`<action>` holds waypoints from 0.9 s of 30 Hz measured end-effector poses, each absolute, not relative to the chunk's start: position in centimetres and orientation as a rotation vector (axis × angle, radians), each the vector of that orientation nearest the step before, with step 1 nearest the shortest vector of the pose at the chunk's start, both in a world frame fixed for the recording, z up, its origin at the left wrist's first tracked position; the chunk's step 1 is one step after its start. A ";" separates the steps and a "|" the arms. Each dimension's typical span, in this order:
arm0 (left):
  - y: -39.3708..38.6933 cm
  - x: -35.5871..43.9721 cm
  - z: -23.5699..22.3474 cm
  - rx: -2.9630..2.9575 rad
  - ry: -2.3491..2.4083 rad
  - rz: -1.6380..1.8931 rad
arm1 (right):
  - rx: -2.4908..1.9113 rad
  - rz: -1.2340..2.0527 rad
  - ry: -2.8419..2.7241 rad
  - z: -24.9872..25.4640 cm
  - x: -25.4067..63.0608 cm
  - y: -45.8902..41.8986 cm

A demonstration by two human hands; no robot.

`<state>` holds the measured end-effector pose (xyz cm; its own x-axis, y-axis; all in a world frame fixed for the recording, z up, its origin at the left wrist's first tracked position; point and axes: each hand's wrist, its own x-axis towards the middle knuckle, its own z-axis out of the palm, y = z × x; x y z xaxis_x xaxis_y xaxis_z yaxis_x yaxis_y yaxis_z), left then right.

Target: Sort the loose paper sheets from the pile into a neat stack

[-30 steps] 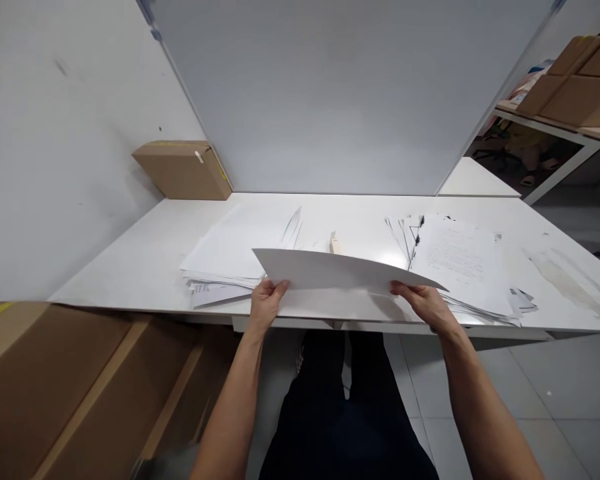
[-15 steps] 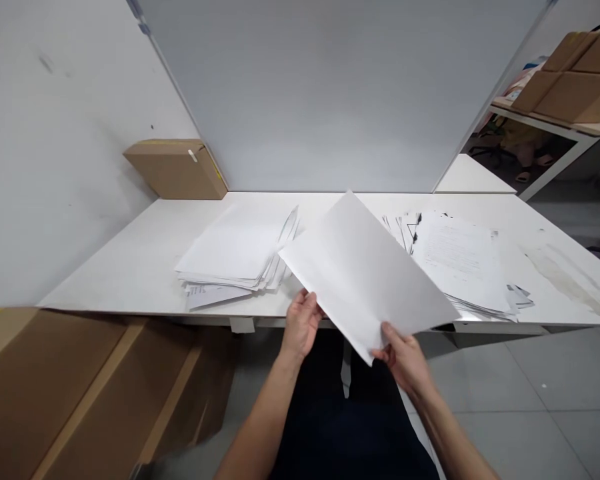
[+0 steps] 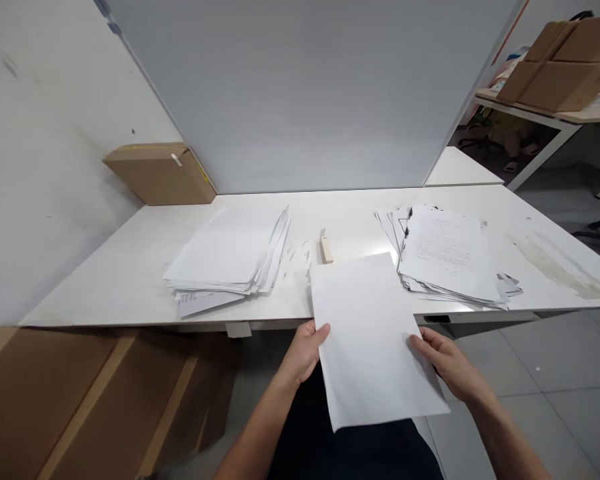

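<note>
Between my two hands is a blank white sheet of paper (image 3: 373, 340), its far end over the table edge and its near end above my lap. My left hand (image 3: 304, 352) pinches its left edge, thumb on top. On the opposite edge, my right hand (image 3: 443, 360) grips the sheet with the thumb above and fingers below. Left of the sheet lies a fanned stack of white paper (image 3: 220, 250), blank side up. A second stack of paper (image 3: 447, 257), with printed text on top, lies to the right. A small light wooden block (image 3: 326, 249) sits just beyond the sheet.
A closed cardboard box (image 3: 160, 177) stands at the back left of the white table (image 3: 110, 267), against the wall. An upright grey panel (image 3: 310, 100) borders the back. Large cardboard boxes (image 3: 80, 400) are below left. Another desk (image 3: 535, 110) with boxes stands at the right.
The sheet has turned from a diagonal slant to nearly straight and come closer to my body. My right hand has shifted right to its side edge. The wooden block is now uncovered.
</note>
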<state>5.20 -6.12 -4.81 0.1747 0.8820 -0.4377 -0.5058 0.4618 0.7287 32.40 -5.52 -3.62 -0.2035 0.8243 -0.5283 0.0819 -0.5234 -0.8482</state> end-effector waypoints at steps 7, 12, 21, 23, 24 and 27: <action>-6.3 5.4 -5.7 0.573 1.114 0.852 | -1.721 1.345 -1.343 -5.5 31.4 -4.5; -5.9 4.4 -5.5 0.715 1.229 0.752 | -1.680 1.432 -1.207 -4.2 31.9 -3.8; -2.5 2.7 -4.2 1.581 1.837 1.067 | -1.694 1.513 -1.101 -3.7 32.5 -3.4; -0.5 2.4 -4.5 1.742 1.827 1.209 | -1.701 1.502 -1.099 -3.6 32.5 -3.3; 0.7 2.3 -4.8 1.808 1.803 1.260 | -1.706 1.498 -1.103 -3.6 32.4 -3.2; 3.7 2.2 -5.6 1.928 1.714 1.286 | -1.719 1.487 -1.111 -3.3 32.3 -2.7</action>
